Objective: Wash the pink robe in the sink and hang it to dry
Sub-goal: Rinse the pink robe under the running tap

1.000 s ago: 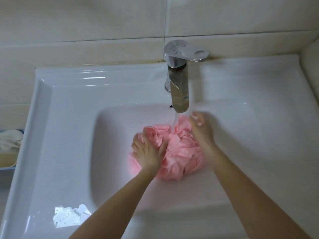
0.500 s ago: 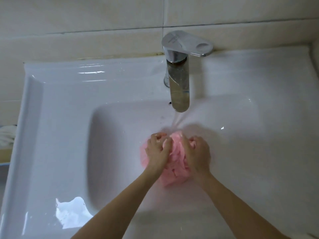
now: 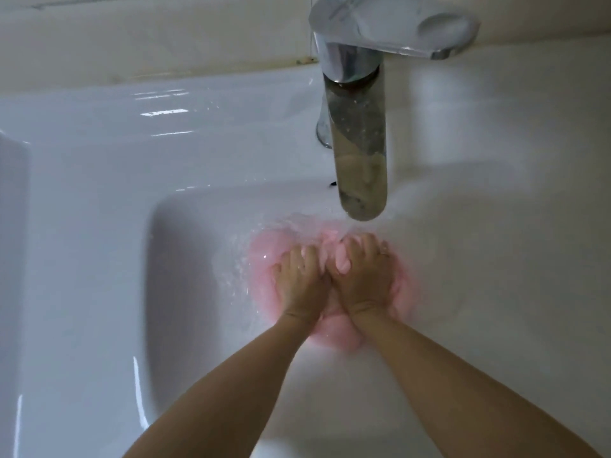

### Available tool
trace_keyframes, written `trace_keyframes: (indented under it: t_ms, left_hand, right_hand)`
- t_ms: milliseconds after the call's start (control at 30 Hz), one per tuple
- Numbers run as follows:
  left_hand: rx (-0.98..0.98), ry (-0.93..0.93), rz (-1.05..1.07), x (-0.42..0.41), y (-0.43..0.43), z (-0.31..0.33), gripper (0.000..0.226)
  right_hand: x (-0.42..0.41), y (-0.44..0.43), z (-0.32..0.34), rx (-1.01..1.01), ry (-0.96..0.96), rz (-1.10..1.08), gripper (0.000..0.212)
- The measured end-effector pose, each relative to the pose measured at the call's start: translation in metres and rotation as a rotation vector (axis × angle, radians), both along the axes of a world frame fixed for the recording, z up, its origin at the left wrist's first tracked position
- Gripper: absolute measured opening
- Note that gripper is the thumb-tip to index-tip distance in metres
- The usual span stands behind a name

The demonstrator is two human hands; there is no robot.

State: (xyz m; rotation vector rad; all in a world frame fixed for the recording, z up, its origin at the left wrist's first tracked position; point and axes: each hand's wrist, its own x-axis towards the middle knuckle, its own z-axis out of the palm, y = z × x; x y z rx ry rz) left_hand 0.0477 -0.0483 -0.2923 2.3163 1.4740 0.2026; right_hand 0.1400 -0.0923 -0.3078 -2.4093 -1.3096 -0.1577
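Note:
The pink robe lies bunched and wet in the white sink, just below the spout of the chrome faucet. Water runs onto its far edge and splashes around it. My left hand and my right hand sit side by side on top of the bundle, touching each other, with fingers curled into the fabric. The image is blurred and my hands hide most of the robe's middle. A ring shows on my right hand.
The faucet's lever handle overhangs the basin at the top. A beige tiled wall runs behind the sink. The sink's flat ledge spreads to the right, and water foams in the bowl to the left of the robe.
My hands have come together on top of the bundle and pushed it down under the running water. The view has moved in closer to the basin.

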Motion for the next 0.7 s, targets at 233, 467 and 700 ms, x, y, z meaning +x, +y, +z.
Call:
trace_keyframes:
  t_ms: [233,467,700]
  left_hand:
    - [-0.334,-0.025,0.119,0.027,0.03,0.02,0.036]
    - [-0.737,-0.742,0.462,0.004,0.049,0.075,0.07]
    - [-0.16,0.074,-0.056,-0.029,-0.009,0.056,0.072]
  right_hand:
    - [0.012,0.032,0.005,0.003,0.148,-0.2,0.02]
    - [0.045,0.014,0.088,0.196,1.341,-0.592,0.048]
    - [0.031,-0.041,0.075,-0.338,0.43,-0.069,0.068]
